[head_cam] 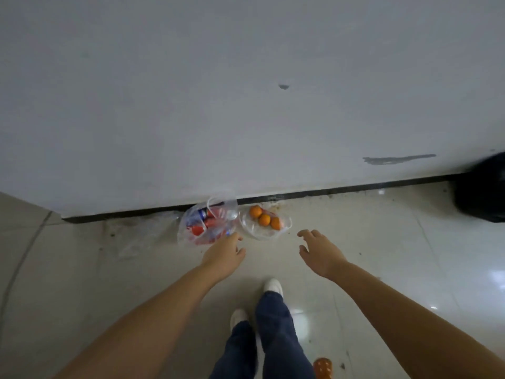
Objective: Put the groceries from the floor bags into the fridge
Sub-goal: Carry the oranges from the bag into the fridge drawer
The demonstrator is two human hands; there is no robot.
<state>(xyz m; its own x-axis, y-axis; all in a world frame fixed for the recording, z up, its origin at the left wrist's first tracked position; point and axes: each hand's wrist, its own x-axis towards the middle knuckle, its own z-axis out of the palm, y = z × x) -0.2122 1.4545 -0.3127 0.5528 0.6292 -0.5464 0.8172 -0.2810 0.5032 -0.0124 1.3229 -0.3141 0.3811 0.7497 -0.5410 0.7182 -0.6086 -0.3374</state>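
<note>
Head view, crinkly clear plastic bags, round oranges, glossy tiles

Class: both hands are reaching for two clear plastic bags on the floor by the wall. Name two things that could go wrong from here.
1. The clear plastic bag of three oranges lies open; lifted by one edge, the fruit may roll out.
2. The left hand is near the clear plastic bag of red packets by its side, not its handles, so thin plastic could slip or tear.

Legible text: none. Cans in clear bag, 12 o'clock of left hand: red-blue print, blurred, unreadable.
</note>
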